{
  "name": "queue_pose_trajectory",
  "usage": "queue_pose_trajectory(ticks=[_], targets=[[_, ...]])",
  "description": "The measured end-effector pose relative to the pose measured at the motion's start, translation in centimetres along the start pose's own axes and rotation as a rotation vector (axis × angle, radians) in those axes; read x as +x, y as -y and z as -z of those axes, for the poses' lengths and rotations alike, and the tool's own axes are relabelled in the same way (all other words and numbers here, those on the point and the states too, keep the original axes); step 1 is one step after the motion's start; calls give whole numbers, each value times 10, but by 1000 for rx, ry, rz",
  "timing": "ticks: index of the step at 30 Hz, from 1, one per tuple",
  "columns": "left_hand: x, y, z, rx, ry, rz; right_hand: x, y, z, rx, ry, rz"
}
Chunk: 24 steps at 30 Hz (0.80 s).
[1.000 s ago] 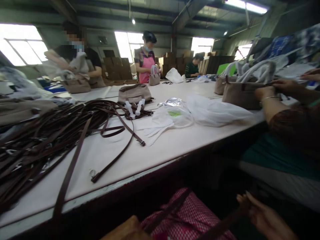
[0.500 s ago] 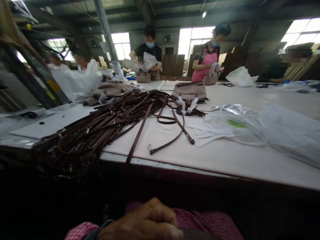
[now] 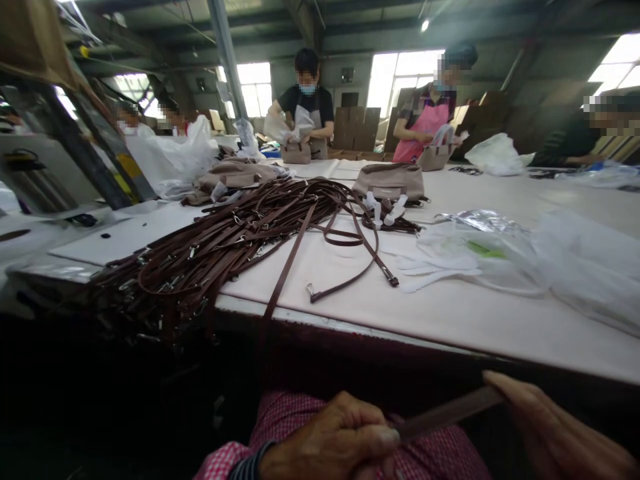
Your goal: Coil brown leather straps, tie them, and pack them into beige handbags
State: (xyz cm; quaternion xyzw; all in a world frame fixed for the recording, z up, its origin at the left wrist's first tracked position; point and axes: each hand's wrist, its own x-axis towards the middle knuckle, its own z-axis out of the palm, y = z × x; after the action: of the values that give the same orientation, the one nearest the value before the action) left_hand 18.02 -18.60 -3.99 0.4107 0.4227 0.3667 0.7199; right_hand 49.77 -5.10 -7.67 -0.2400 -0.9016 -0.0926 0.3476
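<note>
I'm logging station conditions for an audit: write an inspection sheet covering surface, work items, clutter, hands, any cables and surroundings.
Surface: long, pale, flat-topped table.
Job's things: flat dark-brown strap at the hands; heap of dark-brown straps with silvery metal clasps, partly overhanging the front edge.
Clutter: crumpled translucent white plastic at right; soft taupe handbag beyond the loose strap ends.
Hands: left hand, fingers closed on the strap; right hand touching it farther along, grip unclear.
Cables: nothing seen for certain.
Surroundings: worker in a pink apron and others across the table; brown cardboard boxes behind.
</note>
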Motion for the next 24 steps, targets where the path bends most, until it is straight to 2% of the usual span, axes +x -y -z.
queue_pose_trajectory(ticks=[3, 7, 10, 15, 19, 22, 24], targets=[[-12, 7, 14, -19, -46, -9, 20, 2, 9, -104, -33, -150], [-14, 16, 21, -63, -61, 53, 37, 15, 8, -97, -45, -270], [-13, 19, 19, -125, -9, 84, 40, 18, 8, -66, -27, -317], [-11, 17, 15, -166, 143, 184, 38, 12, 10, -60, -60, -363], [-19, -2, 10, -240, 148, 71, 34, 10, 12, 27, -56, -376], [-26, -28, -1, -302, 164, -81, 34, 19, 10, 136, -61, -404], [-25, -50, -13, -384, 149, -202, 39, 32, 6, 281, -32, -493]])
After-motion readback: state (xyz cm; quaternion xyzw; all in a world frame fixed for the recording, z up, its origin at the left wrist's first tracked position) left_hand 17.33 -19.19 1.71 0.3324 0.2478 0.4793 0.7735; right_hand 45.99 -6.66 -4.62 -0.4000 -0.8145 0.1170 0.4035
